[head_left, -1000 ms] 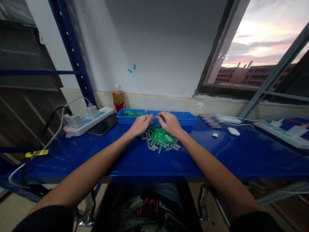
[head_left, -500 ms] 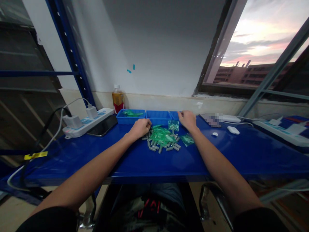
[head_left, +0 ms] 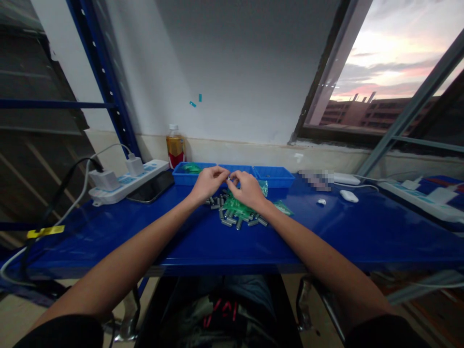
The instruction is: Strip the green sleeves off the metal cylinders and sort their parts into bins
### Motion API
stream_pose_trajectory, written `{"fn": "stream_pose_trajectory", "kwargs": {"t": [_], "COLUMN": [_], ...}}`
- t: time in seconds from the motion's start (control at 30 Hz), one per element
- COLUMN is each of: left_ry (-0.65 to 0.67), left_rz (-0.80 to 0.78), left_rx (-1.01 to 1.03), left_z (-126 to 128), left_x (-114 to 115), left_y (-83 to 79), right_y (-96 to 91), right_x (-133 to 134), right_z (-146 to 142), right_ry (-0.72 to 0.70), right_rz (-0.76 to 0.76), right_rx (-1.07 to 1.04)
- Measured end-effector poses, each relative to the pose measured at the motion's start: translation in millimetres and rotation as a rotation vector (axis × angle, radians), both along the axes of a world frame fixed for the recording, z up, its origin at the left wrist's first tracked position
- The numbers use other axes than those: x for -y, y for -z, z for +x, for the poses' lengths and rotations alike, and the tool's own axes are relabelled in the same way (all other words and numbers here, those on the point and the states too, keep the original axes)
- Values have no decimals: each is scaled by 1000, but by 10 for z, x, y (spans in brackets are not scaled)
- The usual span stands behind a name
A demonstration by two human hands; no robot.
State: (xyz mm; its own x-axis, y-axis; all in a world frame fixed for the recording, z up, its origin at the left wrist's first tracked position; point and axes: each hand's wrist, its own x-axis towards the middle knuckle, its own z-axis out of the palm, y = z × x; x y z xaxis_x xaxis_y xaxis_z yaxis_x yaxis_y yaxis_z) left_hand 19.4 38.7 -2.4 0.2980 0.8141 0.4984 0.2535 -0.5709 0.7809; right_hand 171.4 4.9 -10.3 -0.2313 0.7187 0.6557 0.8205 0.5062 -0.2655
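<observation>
My left hand (head_left: 210,182) and my right hand (head_left: 248,188) meet above the far side of a heap on the table. Both are closed in a pinch, fingertips almost touching. A tiny silvery piece (head_left: 228,178) shows at the right fingertips; whether the left fingers grip it too is hidden. Below lie short silver metal cylinders (head_left: 226,223) mixed with green plastic bags (head_left: 237,209). Behind my hands is a row of blue trays (head_left: 274,183). Green bags (head_left: 191,167) lie in the left tray, and something small sits in the right one.
A drink bottle (head_left: 176,147) stands behind the left tray. On the left are a phone (head_left: 151,187) and a power strip (head_left: 126,183) with chargers and cables. A white earbud case (head_left: 349,195) and a small white object (head_left: 321,201) lie right, near another power strip (head_left: 424,198).
My right hand has moved left from the right tray to meet my left hand. My left hand has risen slightly off the heap's left edge. The view has shifted a little.
</observation>
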Motion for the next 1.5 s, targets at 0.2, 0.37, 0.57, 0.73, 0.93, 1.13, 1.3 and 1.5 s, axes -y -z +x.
{"fn": "stream_pose_trajectory", "kwargs": {"t": [0.2, 0.37, 0.57, 0.73, 0.93, 1.13, 1.3, 1.5], "left_ry": [-4, -84, -78, 45, 125, 208, 177, 36], "left_rz": [257, 381, 302, 170, 149, 261, 300, 268], "left_rx": [-309, -466, -495, -480, -613, -916, -988, -956], "left_z": [-77, -86, -93, -82, -144, -264, -266, -264], "left_x": [78, 109, 99, 63, -4, -80, -126, -85], "left_y": [-91, -120, -121, -116, -90, -28, 42, 24], "right_y": [-47, -63, -94, -106, -97, -115, -33, -43], "right_x": [-15, -6, -5, -18, -122, -316, -402, -395], "right_z": [9, 54, 136, 162, 300, 898, 1251, 1155], "right_ry": [-102, -51, -95, -136, -104, 228, 514, 531], "right_rz": [-148, -110, 34, 8, -55, -84, -193, -159], "right_rx": [-265, -135, 43, 66, 30, 2, 68, 144]}}
